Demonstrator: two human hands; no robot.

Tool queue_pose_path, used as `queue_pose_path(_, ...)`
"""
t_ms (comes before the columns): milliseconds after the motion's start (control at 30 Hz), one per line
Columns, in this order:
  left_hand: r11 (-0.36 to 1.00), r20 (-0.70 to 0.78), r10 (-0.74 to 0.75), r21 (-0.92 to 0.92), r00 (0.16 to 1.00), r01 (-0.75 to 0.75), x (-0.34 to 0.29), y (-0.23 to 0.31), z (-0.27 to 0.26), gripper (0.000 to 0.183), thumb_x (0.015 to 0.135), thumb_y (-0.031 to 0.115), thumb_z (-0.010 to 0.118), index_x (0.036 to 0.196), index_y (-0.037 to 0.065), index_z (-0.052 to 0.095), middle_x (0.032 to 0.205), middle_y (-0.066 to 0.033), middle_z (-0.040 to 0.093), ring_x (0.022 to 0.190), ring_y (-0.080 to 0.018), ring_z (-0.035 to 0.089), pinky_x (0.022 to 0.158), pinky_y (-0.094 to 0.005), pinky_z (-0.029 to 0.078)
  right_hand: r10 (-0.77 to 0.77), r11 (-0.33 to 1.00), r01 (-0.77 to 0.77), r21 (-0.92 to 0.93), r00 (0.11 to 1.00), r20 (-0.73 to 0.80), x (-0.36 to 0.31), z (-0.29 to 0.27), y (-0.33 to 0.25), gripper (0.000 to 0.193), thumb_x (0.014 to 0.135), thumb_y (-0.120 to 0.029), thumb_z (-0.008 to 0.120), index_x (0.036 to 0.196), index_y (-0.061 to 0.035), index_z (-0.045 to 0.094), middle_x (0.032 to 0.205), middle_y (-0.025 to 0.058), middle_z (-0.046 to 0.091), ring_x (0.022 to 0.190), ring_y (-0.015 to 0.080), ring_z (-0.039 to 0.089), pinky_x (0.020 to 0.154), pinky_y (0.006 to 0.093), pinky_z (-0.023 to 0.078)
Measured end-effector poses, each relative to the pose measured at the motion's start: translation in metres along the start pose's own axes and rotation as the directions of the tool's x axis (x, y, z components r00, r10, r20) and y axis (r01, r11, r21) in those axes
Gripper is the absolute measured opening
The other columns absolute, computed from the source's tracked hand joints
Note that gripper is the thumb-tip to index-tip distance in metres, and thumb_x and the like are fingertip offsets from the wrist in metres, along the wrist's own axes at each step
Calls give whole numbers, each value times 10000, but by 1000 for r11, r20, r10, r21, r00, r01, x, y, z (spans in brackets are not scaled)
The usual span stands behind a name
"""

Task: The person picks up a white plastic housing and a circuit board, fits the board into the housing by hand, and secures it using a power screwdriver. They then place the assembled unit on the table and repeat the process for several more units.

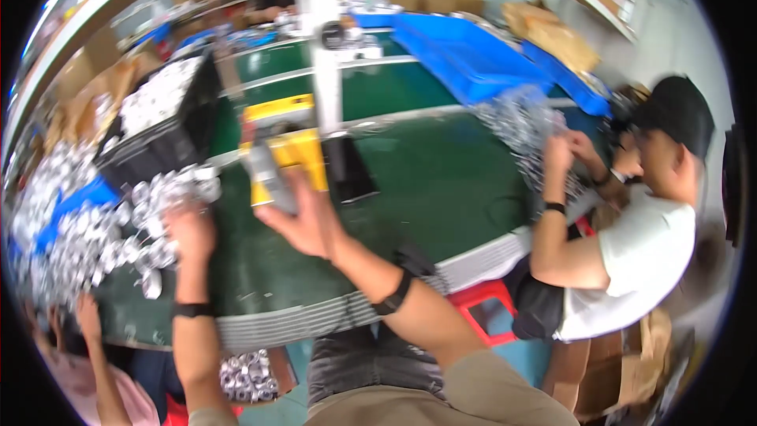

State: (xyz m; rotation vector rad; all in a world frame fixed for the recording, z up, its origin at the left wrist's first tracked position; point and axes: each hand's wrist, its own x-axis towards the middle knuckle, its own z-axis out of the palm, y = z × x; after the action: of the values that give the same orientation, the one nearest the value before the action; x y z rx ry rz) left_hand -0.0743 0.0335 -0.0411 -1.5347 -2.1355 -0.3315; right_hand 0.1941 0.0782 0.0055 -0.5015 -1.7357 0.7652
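My left hand (191,229) reaches into the heap of small silvery-white parts (150,221) at the left of the green table. Its fingers are blurred among the parts, so whether they grip one is unclear. My right hand (307,217) is closed around a grey, oblong, block-like object (272,181), tilted, with the thumb on its near side. Just behind that object stands a yellow open box (303,150). To the right of the box lies a flat black rectangular thing (349,167).
A black crate (162,154) of white parts stands far left. A white post (326,71) rises beyond the yellow box. Blue trays (465,55) lie at the back right. At right, a co-worker (631,252) handles clear bags (516,122); another person's arm (91,331) reaches in lower left.
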Motion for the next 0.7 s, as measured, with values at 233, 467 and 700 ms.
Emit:
queue_pose_path(233, 926, 73, -367, 123, 927, 357, -2, -46, 2, 429, 823, 287, 661, 1225, 146, 612, 1380, -110, 493, 1312, -453, 333, 1095, -581, 203, 184, 979, -191, 69, 979, 86, 2, -2, -2, 582, 794, -368, 724, 1194, -26, 476, 894, 178, 647, 851, 359, 652, 740, 396, 502)
queue_pose_path(467, 996, -131, -4, -88, 991, -8, -3, 0, -1, 330, 833, 155, 643, 1152, 73, 621, 1301, -132, 535, 1330, -417, 324, 1105, -560, 208, 85, 986, -79, 149, 996, -33, 3, -9, -9, 575, 805, -307, 717, 1240, -27, 467, 1037, 173, 623, 962, 340, 624, 822, 389, 479)
queue_pose_path(700, 873, -155, 167, -437, 974, -219, -9, 46, -36, 228, 797, 1, 601, 1025, -12, 610, 1127, -171, 597, 1258, -425, 404, 1059, -472, 327, 73, 990, -60, 126, 992, -107, 4, -8, -10, 507, 827, -185, 700, 1256, -31, 479, 1055, 131, 590, 959, 247, 599, 829, 347, 475)
